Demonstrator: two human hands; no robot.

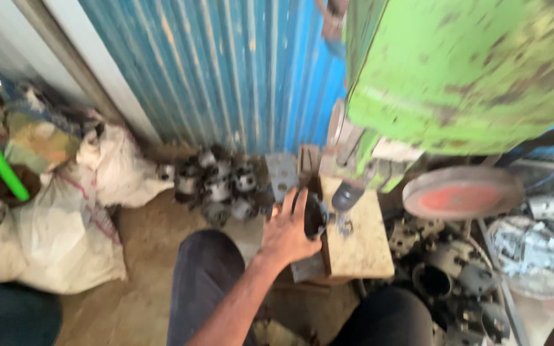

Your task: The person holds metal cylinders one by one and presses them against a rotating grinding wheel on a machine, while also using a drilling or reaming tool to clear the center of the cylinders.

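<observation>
Left hand (286, 234) at centre frame, fingers curled round a dark, rounded metal casting (315, 215), gripping its left side and pressing it upright against the pale wooden block (360, 247) at three o'clock of the hand. Just above the block, at one o'clock, the dark spindle tip (346, 195) of a chipped green machine (463, 70). At ten o'clock, a heap of grey metal castings (219, 182) below blue corrugated sheeting (226, 70). Right hand out of sight. Far at nine o'clock, white woven sacks (52, 237).
</observation>
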